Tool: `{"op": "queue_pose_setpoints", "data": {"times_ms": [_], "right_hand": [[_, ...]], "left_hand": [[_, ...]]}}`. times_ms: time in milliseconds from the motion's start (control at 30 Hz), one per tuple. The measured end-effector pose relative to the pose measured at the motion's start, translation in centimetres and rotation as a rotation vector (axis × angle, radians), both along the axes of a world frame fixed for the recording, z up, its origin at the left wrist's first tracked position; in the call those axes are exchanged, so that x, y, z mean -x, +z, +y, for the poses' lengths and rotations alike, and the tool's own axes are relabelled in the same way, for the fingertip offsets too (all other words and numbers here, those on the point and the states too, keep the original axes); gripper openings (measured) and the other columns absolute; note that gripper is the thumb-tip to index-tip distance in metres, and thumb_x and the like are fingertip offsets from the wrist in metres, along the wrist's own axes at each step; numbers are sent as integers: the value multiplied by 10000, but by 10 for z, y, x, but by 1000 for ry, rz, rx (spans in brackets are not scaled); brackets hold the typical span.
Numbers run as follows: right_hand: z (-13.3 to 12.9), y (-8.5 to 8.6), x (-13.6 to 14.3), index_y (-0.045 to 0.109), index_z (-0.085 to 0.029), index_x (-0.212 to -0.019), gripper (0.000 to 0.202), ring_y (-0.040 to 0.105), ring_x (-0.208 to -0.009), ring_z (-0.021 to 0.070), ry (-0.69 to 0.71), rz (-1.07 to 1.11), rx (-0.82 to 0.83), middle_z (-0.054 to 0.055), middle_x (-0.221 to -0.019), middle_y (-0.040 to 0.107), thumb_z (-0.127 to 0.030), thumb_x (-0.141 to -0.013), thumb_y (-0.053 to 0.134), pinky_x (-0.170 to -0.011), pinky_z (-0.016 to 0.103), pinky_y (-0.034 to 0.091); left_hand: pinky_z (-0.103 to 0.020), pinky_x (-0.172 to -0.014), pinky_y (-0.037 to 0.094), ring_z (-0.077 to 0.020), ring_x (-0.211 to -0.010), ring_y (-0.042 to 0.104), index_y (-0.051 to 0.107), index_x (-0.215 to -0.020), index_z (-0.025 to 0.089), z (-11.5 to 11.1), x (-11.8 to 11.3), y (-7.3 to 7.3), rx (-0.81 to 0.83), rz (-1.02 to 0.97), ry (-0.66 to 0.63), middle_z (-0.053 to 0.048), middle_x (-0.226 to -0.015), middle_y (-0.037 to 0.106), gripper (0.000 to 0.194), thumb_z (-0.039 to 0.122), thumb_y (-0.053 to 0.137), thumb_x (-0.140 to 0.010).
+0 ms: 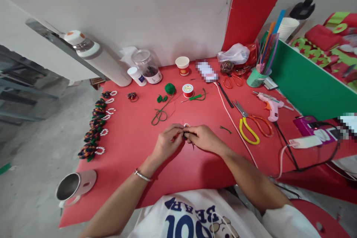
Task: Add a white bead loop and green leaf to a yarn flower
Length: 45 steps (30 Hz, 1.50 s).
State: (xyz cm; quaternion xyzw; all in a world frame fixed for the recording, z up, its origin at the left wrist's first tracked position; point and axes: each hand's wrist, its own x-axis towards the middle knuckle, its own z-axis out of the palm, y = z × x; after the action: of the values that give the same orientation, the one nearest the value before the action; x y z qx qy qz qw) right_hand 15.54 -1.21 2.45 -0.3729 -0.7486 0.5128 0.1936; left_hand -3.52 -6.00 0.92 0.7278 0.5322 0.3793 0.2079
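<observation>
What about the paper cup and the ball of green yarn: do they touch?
Apart. The head view shows bare red tabletop between the paper cup and the green yarn ball, nearer the person.

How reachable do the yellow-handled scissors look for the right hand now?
Probably yes: only a thin pale cord and a green yarn scrap lie between the right hand and the scissors. That hand is busy with the small beaded piece, so it would likely have to let go first.
</observation>
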Motion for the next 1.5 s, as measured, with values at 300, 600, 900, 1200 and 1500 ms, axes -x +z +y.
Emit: {"op": "queue_pose_setpoints", "data": {"times_ms": [300, 600, 900, 1200, 1500], "right_hand": [[3, -5, 4, 809, -282, -957, 192, 702, -738, 157, -103, -97, -143, 10, -846, 796, -233, -875, 643, -654, 238, 416], [10, -10, -2, 790, -216, -843, 129, 684, -821, 166, -148, 125, 79, 40, -912, 758, -314, -851, 706, -758, 260, 483], [19, 4, -15, 713, -142, -826, 322, 502, -457, 47, -111, 544, 919, -3, -664, 665, -427, -733, 831, -331, 138, 266], [12, 1, -7, 619, -187, -1335, 518, 580, -483, 77, -57, 475, 861, -6, -686, 688, -335, -848, 711, -400, 153, 422], [-5, -4, 7, 473, -274, -1482, 587, 586, -460, 79, 3, 109, 484, -50, -630, 654, -200, -911, 585, -453, 179, 481]], "left_hand": [[-259, -794, 559, -150, -897, 676, 668, -899, 169, 2, -1, 7, -46, 51, -105, -98, -995, 690, 158, 130, 517, -925], [-243, -751, 559, -152, -882, 680, 676, -872, 167, 9, 3, 11, -6, -22, -109, -104, -1001, 696, 152, 125, 535, -911], [-212, -690, 551, -136, -823, 692, 699, -845, 163, 9, 4, 6, -46, -113, -67, -91, -959, 723, 155, 67, 578, -846], [-217, -610, 517, -108, -705, 655, 718, -787, 160, 6, 0, 4, -80, -149, 56, -121, -1109, 705, 128, 96, 614, -823], [-246, -660, 528, -167, -808, 676, 725, -710, 160, 7, -1, 1, 169, -364, 54, -112, -962, 711, 119, 137, 633, -783]]}}
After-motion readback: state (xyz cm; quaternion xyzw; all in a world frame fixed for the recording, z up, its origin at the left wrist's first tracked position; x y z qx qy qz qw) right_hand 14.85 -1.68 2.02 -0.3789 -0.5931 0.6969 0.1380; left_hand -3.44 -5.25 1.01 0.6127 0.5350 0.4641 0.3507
